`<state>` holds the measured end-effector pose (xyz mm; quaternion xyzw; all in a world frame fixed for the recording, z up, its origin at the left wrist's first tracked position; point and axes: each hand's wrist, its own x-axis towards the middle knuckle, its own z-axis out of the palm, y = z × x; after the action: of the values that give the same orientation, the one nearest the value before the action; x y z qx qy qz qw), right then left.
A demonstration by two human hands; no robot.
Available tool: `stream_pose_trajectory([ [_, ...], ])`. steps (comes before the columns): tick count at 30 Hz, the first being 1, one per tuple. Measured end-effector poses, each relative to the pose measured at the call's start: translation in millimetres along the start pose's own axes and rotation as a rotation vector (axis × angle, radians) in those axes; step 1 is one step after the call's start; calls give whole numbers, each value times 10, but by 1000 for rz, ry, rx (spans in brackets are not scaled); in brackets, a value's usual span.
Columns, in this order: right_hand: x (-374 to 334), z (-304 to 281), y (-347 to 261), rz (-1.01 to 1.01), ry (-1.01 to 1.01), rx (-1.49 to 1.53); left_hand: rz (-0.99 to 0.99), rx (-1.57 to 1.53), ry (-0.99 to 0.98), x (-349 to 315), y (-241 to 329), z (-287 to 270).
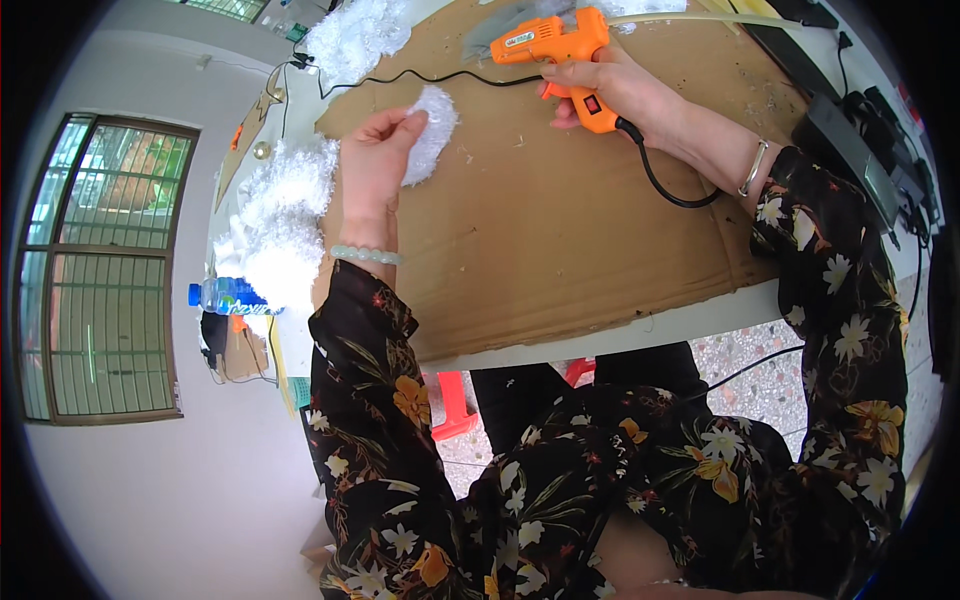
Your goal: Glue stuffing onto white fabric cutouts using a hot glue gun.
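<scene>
My left hand (382,155) pinches a small oval piece of white fluffy fabric (434,132) by its edge, over the cardboard. In my right hand (635,95) is an orange hot glue gun (575,45), its nozzle pointing left. My fingers wrap its handle near the trigger. A pale glue stick (690,18) runs out of the gun's back end to the right. From the bottom of the handle a black cord (655,175) curves down and right. The gun and the fabric piece are apart.
A brown cardboard sheet (560,240) covers the table. White fluffy material is heaped at the left (275,220) and the far left (360,35). A water bottle with a blue cap (232,295) lies at the left edge. A thin black wire (430,75) crosses the cardboard. Black devices (850,150) stand at the right.
</scene>
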<state>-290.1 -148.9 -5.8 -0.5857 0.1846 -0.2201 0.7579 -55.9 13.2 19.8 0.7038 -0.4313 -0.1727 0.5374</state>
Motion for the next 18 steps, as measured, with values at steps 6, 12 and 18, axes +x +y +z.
stream_pose_trajectory([
  [6,-11,-50,-14,2,33,-34,-34,-228,310,288,203,-371],
  [12,39,-10,14,-5,-13,-26,-75,-337,457,195,306,-730],
  [18,0,-42,32,10,16,-27,-40,-247,501,2,526,-1052],
])
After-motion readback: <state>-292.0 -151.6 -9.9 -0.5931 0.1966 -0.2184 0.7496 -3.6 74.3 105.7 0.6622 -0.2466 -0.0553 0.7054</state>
